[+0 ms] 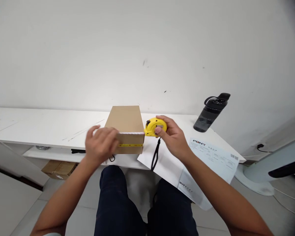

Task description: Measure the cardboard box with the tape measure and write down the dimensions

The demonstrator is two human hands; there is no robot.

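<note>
My right hand (173, 136) is wrapped round a yellow tape measure (152, 127), its thumb on the side label. A black wrist strap (155, 155) dangles below the case. The case sits against the right front corner of a brown cardboard box (125, 118). A thin pale blade (132, 133) runs from it along the box's top front edge to my left hand (100, 142). That hand is closed at the left front corner, slightly blurred, and the blade's end is hidden behind its fingers. A yellow printed strip (131, 145) crosses the box's front face.
The box stands on a white table (51, 123) against a white wall. A dark water bottle (211, 113) and printed sheets (213, 157) are on the right. Another carton (59, 168) sits lower left. A power plug (260, 146) is at the wall.
</note>
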